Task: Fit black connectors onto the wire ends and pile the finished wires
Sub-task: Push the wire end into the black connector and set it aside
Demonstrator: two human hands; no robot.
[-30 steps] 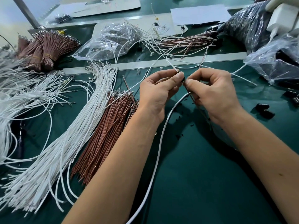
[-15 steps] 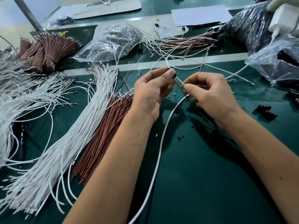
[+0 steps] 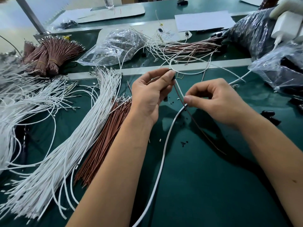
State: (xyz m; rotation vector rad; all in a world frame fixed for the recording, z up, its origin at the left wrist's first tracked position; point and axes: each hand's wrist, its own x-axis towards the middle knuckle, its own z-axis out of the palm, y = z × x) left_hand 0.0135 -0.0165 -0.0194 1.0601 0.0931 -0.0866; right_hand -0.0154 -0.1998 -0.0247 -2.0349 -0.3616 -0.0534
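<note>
Our left hand [image 3: 150, 94] pinches a small black connector [image 3: 173, 77] between thumb and fingertips, raised just above the worktop [image 3: 205, 185], and our right hand [image 3: 218, 102] pinches the white wire [image 3: 180, 90] and the brown wire [image 3: 177, 93] that run down out of that connector. A second ago the two hands were pressed fingertip to fingertip around the connector; now they have drawn apart, the right hand sliding lower and nearer along the wires, so a short length of both shows between them. We judge from this that the ends are seated and we are tugging the pair straight or testing the hold, which would make this piece close to ready for the pile. The brown wire trails on toward the near right across the green mat, and a thicker white cable [image 3: 164, 153] crosses under our right hand and runs off the near edge. To the left of our left forearm lie the loose brown wires [image 3: 101, 145], and beyond them the broad sheaf of white wires [image 3: 65, 145], both still without connectors as far as we can tell. Far behind the hands, a tangle of mixed wires that we take for the finished pile [image 3: 185, 48] spreads beside a clear plastic bag [image 3: 118, 45]. A few spare black connectors [image 3: 270, 115] sit at the right, near a dark bag [image 3: 252, 30], and tied brown bundles [image 3: 49, 56] rest at the far left.
</note>
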